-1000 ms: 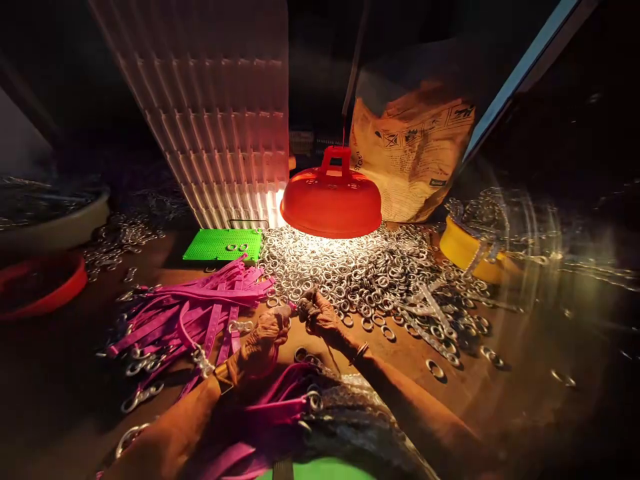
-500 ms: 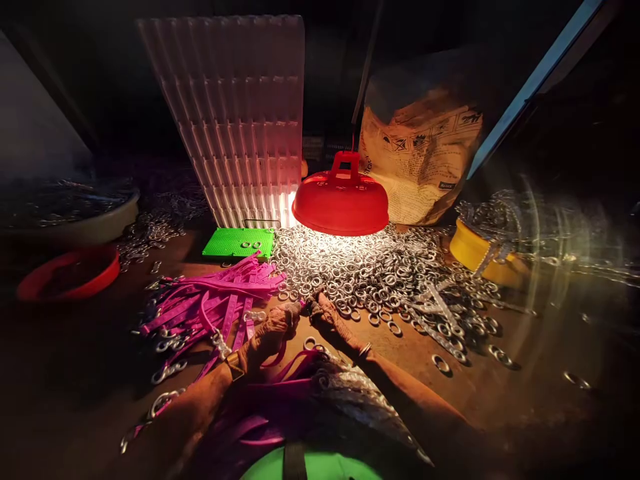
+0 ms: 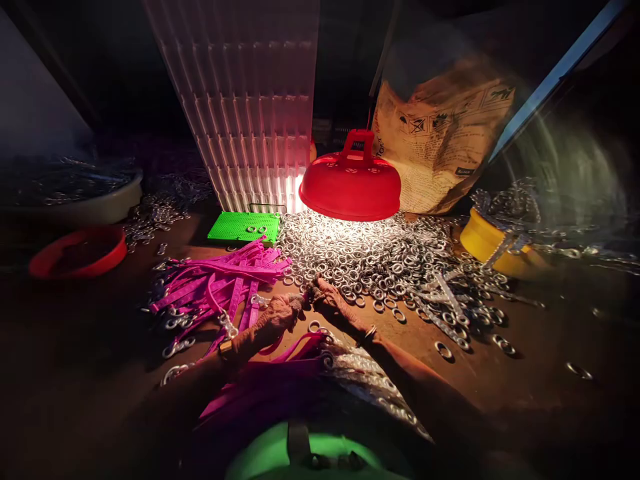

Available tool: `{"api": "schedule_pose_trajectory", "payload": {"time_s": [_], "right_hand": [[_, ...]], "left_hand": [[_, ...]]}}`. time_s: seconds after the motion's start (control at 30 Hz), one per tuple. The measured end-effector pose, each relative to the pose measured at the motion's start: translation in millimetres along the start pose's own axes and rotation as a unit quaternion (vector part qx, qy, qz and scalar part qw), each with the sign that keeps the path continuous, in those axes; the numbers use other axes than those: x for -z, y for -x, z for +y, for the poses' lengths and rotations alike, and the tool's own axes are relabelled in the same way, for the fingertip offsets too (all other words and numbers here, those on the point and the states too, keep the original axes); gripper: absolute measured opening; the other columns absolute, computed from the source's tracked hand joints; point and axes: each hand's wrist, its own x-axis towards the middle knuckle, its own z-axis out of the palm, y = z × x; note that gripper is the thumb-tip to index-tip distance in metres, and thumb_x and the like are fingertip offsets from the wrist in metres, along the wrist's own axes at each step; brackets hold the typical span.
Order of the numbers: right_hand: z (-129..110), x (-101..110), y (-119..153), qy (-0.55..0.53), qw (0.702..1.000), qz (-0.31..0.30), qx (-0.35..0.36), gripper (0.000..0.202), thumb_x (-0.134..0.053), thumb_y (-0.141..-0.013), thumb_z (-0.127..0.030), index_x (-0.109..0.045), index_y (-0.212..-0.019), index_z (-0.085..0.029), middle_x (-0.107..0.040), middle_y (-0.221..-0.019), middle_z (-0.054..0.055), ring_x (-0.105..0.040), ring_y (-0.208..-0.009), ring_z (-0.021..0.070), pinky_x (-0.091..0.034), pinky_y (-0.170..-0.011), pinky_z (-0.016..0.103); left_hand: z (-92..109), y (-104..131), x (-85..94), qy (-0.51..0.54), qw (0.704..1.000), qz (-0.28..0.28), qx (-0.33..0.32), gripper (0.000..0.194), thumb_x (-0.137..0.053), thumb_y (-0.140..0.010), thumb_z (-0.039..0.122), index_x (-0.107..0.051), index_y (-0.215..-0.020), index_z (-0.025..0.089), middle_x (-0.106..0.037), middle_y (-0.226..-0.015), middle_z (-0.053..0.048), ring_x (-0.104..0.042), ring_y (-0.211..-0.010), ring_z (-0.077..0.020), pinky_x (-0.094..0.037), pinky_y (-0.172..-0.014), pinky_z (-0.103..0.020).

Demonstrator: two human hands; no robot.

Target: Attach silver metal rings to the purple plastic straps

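Observation:
My left hand (image 3: 286,313) is closed on a pink strap (image 3: 273,346), whose loop shows below the fingers. My right hand (image 3: 331,299) is closed in a pinch, its fingertips touching those of the left; whatever it grips is hidden. Just past both hands lies a large pile of metal rings (image 3: 360,257). To the left is a heap of pink straps (image 3: 215,287), with metal clasps and rings at their ends. More pink straps with pale chains (image 3: 367,373) lie across my lap, under my forearms.
A red lamp shade (image 3: 350,190) hangs low over the rings. Behind it stand a ribbed translucent panel (image 3: 250,120) and a paper sack (image 3: 435,153). A green perforated tray (image 3: 240,227), a red bowl (image 3: 80,253) and a yellow tub (image 3: 485,237) surround the pile.
The view has shifted slightly, so the scene sits a little higher and further right. My hands stay together at the fingertips; the pink bit between them no longer shows clearly.

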Motion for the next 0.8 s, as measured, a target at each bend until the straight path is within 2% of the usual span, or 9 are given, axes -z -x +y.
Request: {"api": "schedule_pose_trajectory", "payload": {"time_s": [0.07, 0.17, 0.23, 0.33, 0.4, 0.5, 0.63, 0.73, 0.8], "right_hand": [[-10, 5, 1, 0.027, 0.999, -0.042, 0.017, 0.027, -0.036, -0.091, -0.041, -0.046, -0.079, -0.018, -0.053, -0.066, 0.0, -0.045, -0.055, 0.0098, -0.038, -0.051, 0.022], [-24, 11, 14, 0.059, 0.993, -0.101, 0.023, 0.029, -0.048, -0.087, -0.043, -0.049, -0.1, -0.017, -0.054, -0.063, -0.002, -0.043, -0.05, 0.0088, -0.031, -0.046, 0.02], [-32, 12, 33, 0.064, 0.991, -0.119, 0.018, 0.034, -0.054, -0.085, -0.042, -0.048, -0.107, -0.017, -0.052, -0.06, -0.004, -0.039, -0.048, 0.0078, -0.026, -0.045, 0.02], [-39, 6, 69, 0.044, 0.99, -0.134, -0.01, 0.036, -0.055, -0.085, -0.046, -0.05, -0.106, -0.017, -0.054, -0.065, -0.001, -0.039, -0.052, 0.0078, -0.027, -0.048, 0.02], [-41, 0, 93, 0.014, 0.989, -0.143, -0.044, 0.04, -0.051, -0.087, -0.053, -0.051, -0.105, -0.017, -0.056, -0.07, 0.001, -0.042, -0.057, 0.0091, -0.03, -0.05, 0.02], [-42, -8, 122, -0.062, 0.977, -0.156, -0.135, 0.05, -0.041, -0.088, -0.063, -0.054, -0.099, -0.017, -0.055, -0.07, 0.002, -0.042, -0.059, 0.0106, -0.033, -0.051, 0.022], [-46, -16, 146, -0.148, 0.939, -0.149, -0.274, 0.06, -0.04, -0.084, -0.072, -0.058, -0.089, -0.015, -0.053, -0.066, 0.002, -0.04, -0.056, 0.0109, -0.031, -0.049, 0.023], [-47, -23, 156, -0.187, 0.924, -0.094, -0.319, 0.063, -0.038, -0.082, -0.075, -0.058, -0.09, -0.015, -0.054, -0.066, 0.002, -0.041, -0.057, 0.0113, -0.032, -0.049, 0.023], [-46, -29, 160, -0.207, 0.921, -0.066, -0.324, 0.063, -0.038, -0.082, -0.075, -0.058, -0.092, -0.016, -0.055, -0.067, 0.002, -0.042, -0.057, 0.0115, -0.033, -0.05, 0.023]], "left_hand": [[10, -10, -5.9, -0.021, 1.0, -0.005, -0.004, 0.027, -0.072, -0.059, 0.037, -0.055, -0.062, 0.016, -0.05, -0.053, 0.001, -0.039, -0.044, -0.0066, -0.027, -0.041, -0.021], [28, -11, -8.5, -0.039, 0.999, -0.024, 0.027, 0.036, -0.067, -0.062, 0.046, -0.045, -0.056, 0.017, -0.036, -0.044, 0.007, -0.024, -0.036, -0.0025, -0.016, -0.038, -0.02], [38, -1, -7.2, -0.086, 0.994, -0.045, 0.05, 0.041, -0.067, -0.064, 0.05, -0.044, -0.056, 0.017, -0.033, -0.042, 0.009, -0.022, -0.035, -0.0028, -0.013, -0.037, -0.021], [42, 22, -6.5, -0.139, 0.981, -0.1, 0.09, 0.04, -0.066, -0.069, 0.05, -0.05, -0.059, 0.015, -0.034, -0.043, 0.008, -0.025, -0.037, -0.0038, -0.014, -0.037, -0.022], [38, 36, -9.2, -0.146, 0.971, -0.144, 0.12, 0.038, -0.066, -0.072, 0.047, -0.053, -0.061, 0.014, -0.033, -0.044, 0.008, -0.023, -0.039, -0.0039, -0.013, -0.038, -0.022], [22, 52, -16.7, -0.112, 0.965, -0.187, 0.147, 0.042, -0.066, -0.071, 0.049, -0.049, -0.055, 0.014, -0.031, -0.045, 0.008, -0.022, -0.04, -0.0036, -0.011, -0.04, -0.023], [-3, 68, -26.1, -0.008, 0.975, -0.181, 0.127, 0.053, -0.073, -0.062, 0.056, -0.044, -0.049, 0.014, -0.033, -0.046, 0.007, -0.026, -0.044, -0.0039, -0.015, -0.043, -0.022], [-15, 85, -30.2, 0.016, 0.977, -0.166, 0.132, 0.05, -0.068, -0.07, 0.056, -0.049, -0.056, 0.012, -0.039, -0.05, 0.004, -0.031, -0.046, -0.0047, -0.018, -0.045, -0.021], [-20, 98, -32.3, 0.032, 0.979, -0.146, 0.14, 0.044, -0.063, -0.078, 0.052, -0.057, -0.067, 0.01, -0.046, -0.057, 0.001, -0.037, -0.05, -0.0062, -0.023, -0.048, -0.021]]}}
